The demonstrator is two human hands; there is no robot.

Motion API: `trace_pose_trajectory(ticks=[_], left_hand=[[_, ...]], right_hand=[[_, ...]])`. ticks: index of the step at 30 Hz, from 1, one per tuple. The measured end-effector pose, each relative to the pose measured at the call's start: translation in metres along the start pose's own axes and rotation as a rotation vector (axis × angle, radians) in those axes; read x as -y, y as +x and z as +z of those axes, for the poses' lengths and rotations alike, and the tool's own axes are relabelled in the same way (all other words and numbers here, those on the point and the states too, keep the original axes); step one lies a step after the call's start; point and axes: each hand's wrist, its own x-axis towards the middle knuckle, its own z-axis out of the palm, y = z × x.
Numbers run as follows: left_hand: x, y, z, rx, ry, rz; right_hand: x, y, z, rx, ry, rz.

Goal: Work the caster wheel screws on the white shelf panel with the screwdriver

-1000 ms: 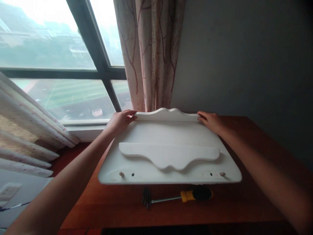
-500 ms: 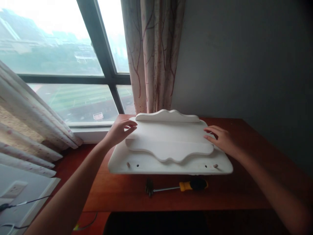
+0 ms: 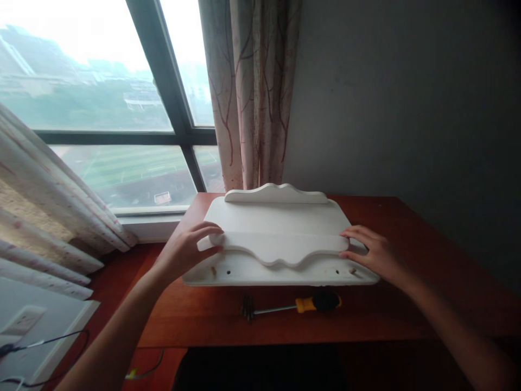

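Note:
A white wooden panel (image 3: 280,217) with rounded corners lies flat on the table. Across its front part is a white wavy-edged board (image 3: 280,251). My left hand (image 3: 188,251) has its thumb and fingertips around that board's left end. At the opposite end, the thumb and fingers of my right hand (image 3: 376,254) grip it likewise. A second wavy board (image 3: 277,194) stands along the panel's far edge. Near the front corners a wooden dowel (image 3: 213,270) and another dowel (image 3: 353,271) stick up, each beside a small dark hole.
On the reddish-brown table (image 3: 195,320), in front of the panel, lies a yellow-and-black screwdriver (image 3: 303,305). Its tip touches a small pile of screws (image 3: 246,308). A window with curtains (image 3: 252,98) is behind and left, a grey wall (image 3: 386,108) behind and right.
Both hands have come nearer, from beside the panel with curled fingers to the two ends of the front wavy board, and now grip it. The view has shifted slightly.

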Motion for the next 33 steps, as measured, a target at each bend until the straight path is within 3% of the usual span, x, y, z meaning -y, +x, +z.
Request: trace_pose_trajectory(ticks=[5, 12, 20, 28, 33], left_hand=[[0.001, 0.001, -0.001, -0.006, -0.017, -0.028], [0.002, 0.007, 0.003, -0.041, -0.048, -0.083], [0.003, 0.015, 0.006, -0.028, 0.024, -0.165], [0.002, 0.020, 0.012, -0.121, -0.046, -0.076], [0.009, 0.020, 0.014, -0.141, -0.118, -0.195]], right_hand=[[0.002, 0.003, 0.000, -0.030, -0.051, 0.006], [-0.003, 0.008, 0.003, -0.026, -0.015, 0.143], [0.001, 0.011, 0.011, -0.047, -0.012, 0.066], [-0.006, 0.019, 0.018, -0.104, 0.034, 0.040], [-0.006, 0.027, 0.017, -0.116, 0.111, 0.077]])
